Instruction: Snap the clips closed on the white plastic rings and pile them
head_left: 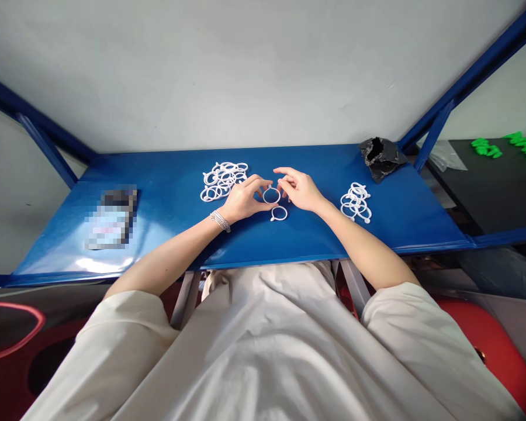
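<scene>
My left hand [244, 197] pinches a white ring [264, 200] with a small knob at its top, holding it just above the blue table [315, 240]. Close on the right, the thumb and fingers of my right hand [301, 190] are bent together at the ring's upper right edge, with the index finger stretched over it. A small white bit shows under that hand; what its fingers hold is hidden. Below the held ring lies a loose white ring [286, 215] with a knob. Several more white rings [210, 178] are heaped just left of my left hand.
Another small pile of white rings [355, 203] lies to the right of my right forearm. A crumpled black plastic bag [381, 159] sits at the back right corner. At left is a pixelated object [111, 219]. Green pieces [486, 148] rest on a dark surface beyond the blue frame.
</scene>
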The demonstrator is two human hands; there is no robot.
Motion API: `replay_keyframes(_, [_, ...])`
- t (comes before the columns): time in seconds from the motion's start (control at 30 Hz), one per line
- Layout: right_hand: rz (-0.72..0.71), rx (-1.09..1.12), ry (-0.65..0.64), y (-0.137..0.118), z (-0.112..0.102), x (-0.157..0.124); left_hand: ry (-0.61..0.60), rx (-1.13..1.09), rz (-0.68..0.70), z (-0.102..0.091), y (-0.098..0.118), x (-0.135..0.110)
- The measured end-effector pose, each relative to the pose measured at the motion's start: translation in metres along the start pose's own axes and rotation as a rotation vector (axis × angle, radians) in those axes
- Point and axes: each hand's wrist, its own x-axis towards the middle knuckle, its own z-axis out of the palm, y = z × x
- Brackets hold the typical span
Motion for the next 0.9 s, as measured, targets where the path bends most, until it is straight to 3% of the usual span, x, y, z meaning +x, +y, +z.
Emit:
replay_keyframes(0.27, [0.031, -0.054, 0.004, 0.0, 0.0, -0.001, -0.064, 0.067, -0.03, -0.012, 0.001, 0.007])
replay_keyframes(0.43, [0.082, -0.174, -0.036, -0.005, -0.003, -0.001, 0.043, 0.236, -0.111, -0.025, -0.023, 0.013])
replay_keyframes(0.53, [0.096, -0.263, -0.119, -0.009, -0.006, -0.002, 0.05, 0.353, -0.281, -0.032, -0.031, 0.014])
replay_keyframes(0.7, [0.083, -0.24, -0.367, -0.013, -0.01, -0.004, -0.076, 0.557, -0.512, -0.038, -0.015, 0.015])
replay_keyframes(0.8, [0.069, -0.244, -0.445, -0.014, -0.013, -0.003, -0.069, 0.571, -0.527, -0.036, -0.01, 0.014])
replay_keyframes(0.9, [0.057, -0.271, -0.476, -0.015, -0.014, -0.003, 0.004, 0.521, -0.46, -0.03, -0.014, 0.011])
